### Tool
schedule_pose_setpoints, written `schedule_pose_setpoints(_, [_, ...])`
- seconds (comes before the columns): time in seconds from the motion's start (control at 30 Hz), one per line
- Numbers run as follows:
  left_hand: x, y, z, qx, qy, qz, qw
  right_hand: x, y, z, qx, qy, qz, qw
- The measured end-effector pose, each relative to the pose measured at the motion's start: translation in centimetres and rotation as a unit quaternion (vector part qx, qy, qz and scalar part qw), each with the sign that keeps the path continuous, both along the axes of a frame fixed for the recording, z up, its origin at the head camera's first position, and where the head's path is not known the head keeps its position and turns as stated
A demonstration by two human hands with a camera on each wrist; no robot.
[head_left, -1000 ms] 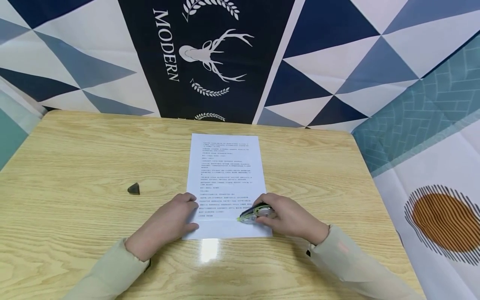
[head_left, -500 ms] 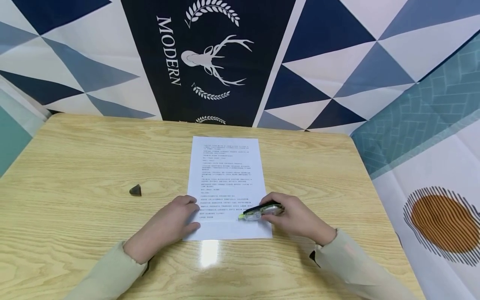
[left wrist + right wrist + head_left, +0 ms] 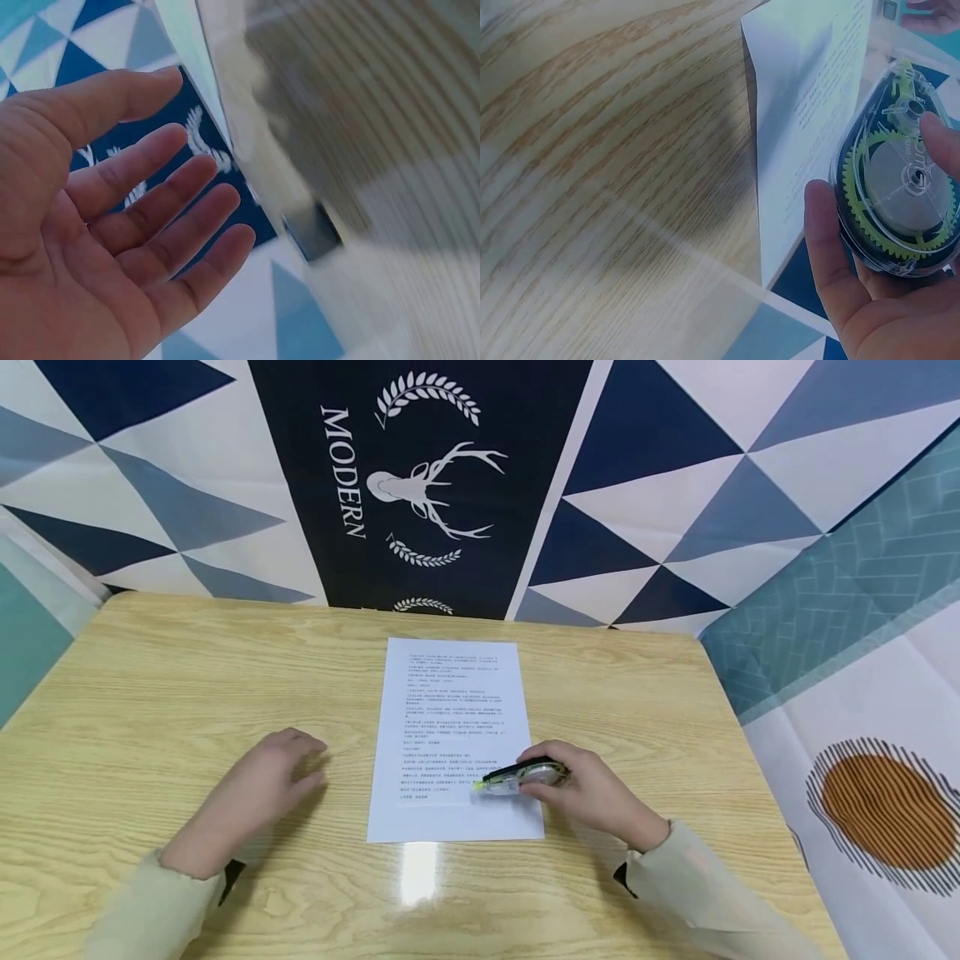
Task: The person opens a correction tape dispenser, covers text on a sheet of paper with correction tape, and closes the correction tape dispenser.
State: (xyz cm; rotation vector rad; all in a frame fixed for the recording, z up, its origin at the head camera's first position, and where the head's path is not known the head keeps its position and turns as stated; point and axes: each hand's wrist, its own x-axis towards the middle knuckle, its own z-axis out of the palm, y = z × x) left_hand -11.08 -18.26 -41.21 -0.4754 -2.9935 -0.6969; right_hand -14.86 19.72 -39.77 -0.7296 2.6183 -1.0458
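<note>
A correction tape dispenser with a clear case and yellow-green gears is held in my right hand, between thumb and fingers. Its tip is over the lower part of a printed sheet of paper; whether it touches the sheet I cannot tell. A faint white strip runs below the last printed line. To the left of the sheet, my left hand is over the table with loosely bent fingers and holds nothing. A small dark cap lies on the table near its fingertips; in the head view that hand hides it.
The wooden table reaches back to a wall hanging with triangles and a deer head. At the right hangs a patterned cloth. Light glares on the table just below the sheet.
My left hand has let go of the sheet's left edge and moved left, over the cap. My right hand keeps hold of the correction tape, whose tip has shifted slightly up the sheet.
</note>
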Motion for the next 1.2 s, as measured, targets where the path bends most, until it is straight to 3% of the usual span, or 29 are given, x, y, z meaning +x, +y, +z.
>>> schedule_pose_setpoints(0.27, [-0.4, -3.4, -0.2, -0.007, -0.029, 0.058, 0.9978, 0.0, 0.0, 0.2, 0.0, -0.016, -0.043, 0.9989])
schedule_pose_setpoints(0.57, [-1.5, -4.5, -0.8, -0.015, -0.083, 0.088, 0.9925, -0.1, 0.1, 0.1, 0.001, -0.034, -0.072, 0.9968])
schedule_pose_setpoints(0.73, [-2.0, -4.7, -1.2, -0.031, -0.097, 0.093, 0.9904, -0.1, 0.1, 0.1, -0.003, -0.037, -0.074, 0.9965])
schedule_pose_setpoints(1.2, [-2.2, -4.6, -1.2, -0.036, -0.088, 0.092, 0.9912, 0.1, 0.2, 0.3, -0.005, -0.041, -0.076, 0.9963])
